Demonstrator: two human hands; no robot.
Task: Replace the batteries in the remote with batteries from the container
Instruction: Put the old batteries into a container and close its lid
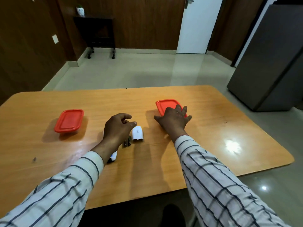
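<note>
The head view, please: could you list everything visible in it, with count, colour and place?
table: one, orange-brown wood, fills the foreground
containers: two, red lids on, one left on the table, one right under the right hand
battery cover: one, white, table centre
batteries: two, dark, beside the cover
remote: one, white, mostly hidden under the left wrist
small dark object: one, near the left table edge, too small to identify
refrigerator: one, grey, far right
door: one, white, back wall
side table: one, dark, back left, small white pot on top
left hand: curled, empty
right hand: spread over the right container
</note>
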